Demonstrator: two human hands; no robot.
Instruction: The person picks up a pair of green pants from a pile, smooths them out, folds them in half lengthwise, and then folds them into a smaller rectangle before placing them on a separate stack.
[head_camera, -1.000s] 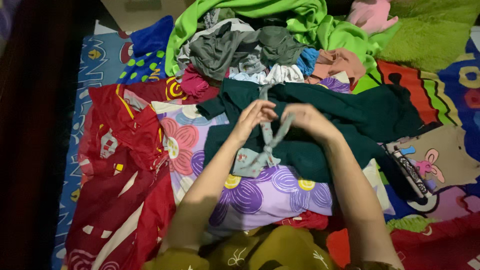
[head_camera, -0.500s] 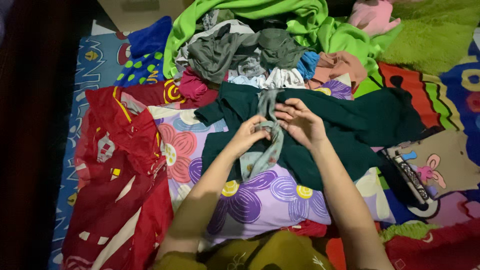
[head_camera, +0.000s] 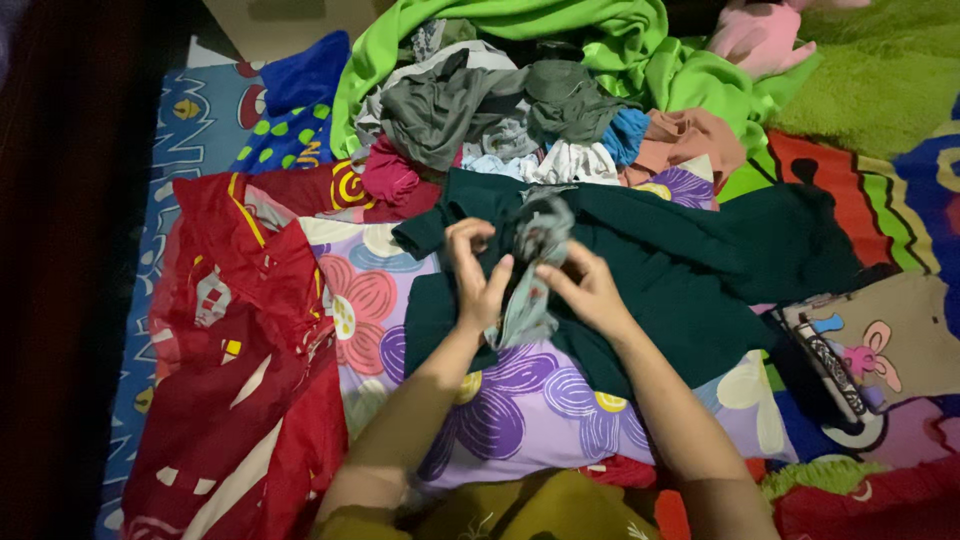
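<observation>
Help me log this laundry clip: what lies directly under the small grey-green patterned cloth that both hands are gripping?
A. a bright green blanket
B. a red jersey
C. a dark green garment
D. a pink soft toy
C: the left hand and right hand hold the small patterned cloth over the dark green garment, which is spread across the flowered purple sheet.

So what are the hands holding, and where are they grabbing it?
Both hands, left hand and right hand, pinch a small grey-blue patterned cloth around its bunched middle, above the dark green garment.
</observation>
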